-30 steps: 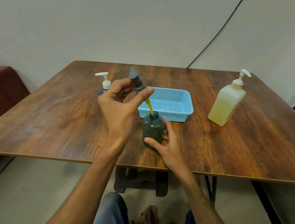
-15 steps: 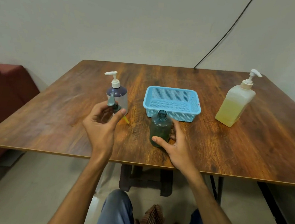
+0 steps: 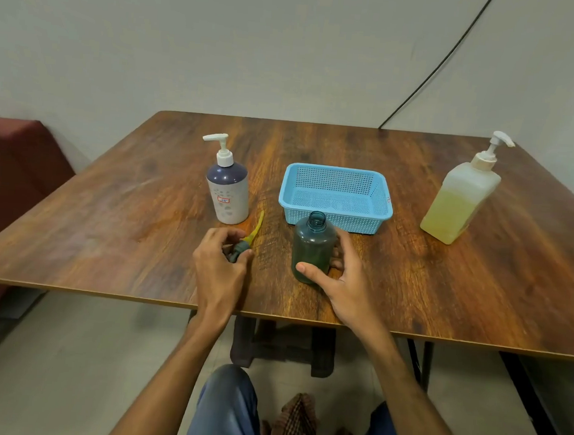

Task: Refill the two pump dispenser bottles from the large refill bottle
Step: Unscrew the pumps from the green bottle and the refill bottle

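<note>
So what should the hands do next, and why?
Probably the left hand lets go of the pump head, which lies on the table; the green bottle, held by the right hand, stands open for the refill bottle.

wooden table (image 3: 105, 237) with a blue mesh basket (image 3: 361, 221) upright near its middle, black cable (image 3: 432, 72) slanting down the pale wall (image 3: 224, 40) behind, dark red seat (image 3: 11, 168) at left, checked cloth (image 3: 293, 423) on the floor (image 3: 60, 371) below.

A wooden table (image 3: 106, 223) is seen. On it are set a white pump bottle (image 3: 228, 192) at the left, a blue basket (image 3: 347, 222) in the middle, and a large refill bottle (image 3: 458, 203) at the right. An open green bottle (image 3: 312, 250) is stood just before the basket. A pump head (image 3: 242, 247) with a yellow tube is laid between the two smaller bottles.
</note>
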{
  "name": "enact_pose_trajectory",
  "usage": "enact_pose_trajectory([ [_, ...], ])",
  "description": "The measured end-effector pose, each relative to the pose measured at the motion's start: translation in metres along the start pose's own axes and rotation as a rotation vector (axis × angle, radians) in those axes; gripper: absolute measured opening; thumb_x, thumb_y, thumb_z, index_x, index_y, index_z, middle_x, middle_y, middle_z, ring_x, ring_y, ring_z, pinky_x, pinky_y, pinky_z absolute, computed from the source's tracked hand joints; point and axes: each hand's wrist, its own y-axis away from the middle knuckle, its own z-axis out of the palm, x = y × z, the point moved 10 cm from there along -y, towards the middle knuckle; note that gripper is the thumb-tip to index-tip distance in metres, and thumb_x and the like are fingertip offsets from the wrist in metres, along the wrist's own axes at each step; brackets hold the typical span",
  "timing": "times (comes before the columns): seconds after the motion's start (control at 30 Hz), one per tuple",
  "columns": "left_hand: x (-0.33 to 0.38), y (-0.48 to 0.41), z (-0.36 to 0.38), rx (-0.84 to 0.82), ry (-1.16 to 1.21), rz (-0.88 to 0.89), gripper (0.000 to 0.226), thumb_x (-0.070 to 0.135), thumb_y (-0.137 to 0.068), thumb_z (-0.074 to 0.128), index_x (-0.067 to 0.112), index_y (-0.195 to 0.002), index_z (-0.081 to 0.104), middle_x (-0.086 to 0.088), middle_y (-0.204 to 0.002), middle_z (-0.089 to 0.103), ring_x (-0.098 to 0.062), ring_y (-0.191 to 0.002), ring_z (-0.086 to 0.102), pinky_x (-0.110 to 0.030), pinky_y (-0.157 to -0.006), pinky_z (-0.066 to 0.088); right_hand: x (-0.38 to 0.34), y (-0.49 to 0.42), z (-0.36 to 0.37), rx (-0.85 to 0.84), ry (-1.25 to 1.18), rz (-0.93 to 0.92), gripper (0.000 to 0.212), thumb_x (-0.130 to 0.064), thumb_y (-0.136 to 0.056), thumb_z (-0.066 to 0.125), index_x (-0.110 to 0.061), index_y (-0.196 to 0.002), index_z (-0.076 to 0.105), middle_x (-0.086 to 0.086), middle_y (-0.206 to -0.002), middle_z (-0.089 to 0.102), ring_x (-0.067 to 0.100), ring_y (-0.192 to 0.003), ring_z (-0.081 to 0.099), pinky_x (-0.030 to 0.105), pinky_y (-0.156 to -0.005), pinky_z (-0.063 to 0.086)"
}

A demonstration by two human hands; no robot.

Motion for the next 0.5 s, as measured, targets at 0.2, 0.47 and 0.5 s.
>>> enact_pose_trajectory([
  [0.2, -0.006, -0.006, 0.009, -0.04, -0.101, -0.034, 0.031, 0.008, -0.082, 0.082, 0.01, -0.11, 0.07, -0.005, -0.115, 0.063, -0.012, -0.102, 0.059, -0.026, -0.093, 0.053, -0.001, 0.0, 0.0, 0.005, 0.004, 0.0, 0.079, -0.035, -0.079, 0.082, -0.039, -0.145, 0.038, -0.022, -0.139, 0.052, 0.0, -0.124, 0.053, 0.029, -0.1, 0.05],
  [0.47, -0.015, -0.002, 0.009, -0.059, -0.148, -0.096, 0.045, 0.018, -0.083, 0.083, 0.008, -0.122, 0.064, -0.009, -0.122, 0.061, -0.022, -0.112, 0.06, -0.033, -0.095, 0.053, -0.001, 0.002, 0.002, -0.018, 0.034, 0.002, 0.081, -0.045, -0.079, 0.08, -0.043, -0.146, 0.034, -0.018, -0.146, 0.046, 0.005, -0.131, 0.049, 0.04, -0.106, 0.048],
  [0.5, -0.016, -0.001, 0.008, -0.058, -0.148, -0.104, 0.048, 0.019, -0.083, 0.083, 0.007, -0.125, 0.063, -0.009, -0.123, 0.061, -0.022, -0.113, 0.06, -0.034, -0.096, 0.052, -0.001, 0.002, 0.002, -0.019, 0.034, 0.006, 0.082, -0.048, -0.079, 0.08, -0.043, -0.146, 0.034, -0.018, -0.146, 0.046, 0.006, -0.131, 0.048, 0.041, -0.106, 0.048],
])
